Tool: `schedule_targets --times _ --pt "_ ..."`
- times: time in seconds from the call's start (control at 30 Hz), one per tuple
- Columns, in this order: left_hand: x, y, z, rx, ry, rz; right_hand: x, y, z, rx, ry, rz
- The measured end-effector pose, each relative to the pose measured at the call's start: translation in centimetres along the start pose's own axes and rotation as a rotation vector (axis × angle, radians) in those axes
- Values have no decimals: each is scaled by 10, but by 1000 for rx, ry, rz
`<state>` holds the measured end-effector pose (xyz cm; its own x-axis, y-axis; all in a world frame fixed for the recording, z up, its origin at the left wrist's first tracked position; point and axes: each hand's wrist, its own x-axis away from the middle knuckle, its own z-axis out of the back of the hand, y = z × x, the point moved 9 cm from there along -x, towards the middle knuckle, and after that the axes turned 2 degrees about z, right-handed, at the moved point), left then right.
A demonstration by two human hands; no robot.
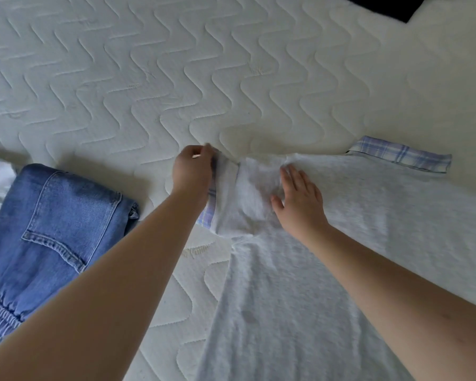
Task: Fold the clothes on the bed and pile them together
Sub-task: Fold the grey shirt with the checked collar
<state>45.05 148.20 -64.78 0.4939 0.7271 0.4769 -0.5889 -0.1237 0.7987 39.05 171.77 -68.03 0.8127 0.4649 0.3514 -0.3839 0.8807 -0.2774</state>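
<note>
A pale grey short-sleeved T-shirt with plaid-trimmed cuffs (300,284) lies flat on the white quilted bed (121,78), its long axis running from the bottom edge of the view up toward its sleeves, which spread left and right. The left hand (194,171) grips the plaid cuff of the left sleeve, fingers curled round the fabric. The right hand (300,200) rests flat on that same sleeve near the shoulder, fingers straight and slightly spread. Folded blue denim jeans (55,232) lie on the bed well left of the shirt. The shirt's hem is cut off below, and a dark garment (390,5) shows only partly at the top edge
</note>
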Motion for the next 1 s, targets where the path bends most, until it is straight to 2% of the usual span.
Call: schedule_targets --times 0.07,0.2,0.3,0.4,0.53,0.63,0.73,0.83,1.0 --pt "1 -14 21 203 95 106 -1 1 0 3 7 -10" --pt "2 -39 36 195 130 109 -6 -1 0 27 -5 -13" --pt "1 -57 31 169 -20 117 -12 -4 6 22 16 -21" --pt "2 -71 32 -45 -124 157 -21 -11 24 3 133 -6" --pt "19 -84 34 -227 -258 183 -38 -43 35 -10 184 143" --pt "40 -90 28 -366 -508 85 -46 -74 25 -10 128 273" --pt "52 -93 25 -609 -648 -79 -57 -88 12 22 64 255" --pt "51 -92 32 -736 -567 -168 -70 -95 9 72 30 209" --pt "47 -84 59 -415 -247 -90 -92 -99 32 -63 112 125"
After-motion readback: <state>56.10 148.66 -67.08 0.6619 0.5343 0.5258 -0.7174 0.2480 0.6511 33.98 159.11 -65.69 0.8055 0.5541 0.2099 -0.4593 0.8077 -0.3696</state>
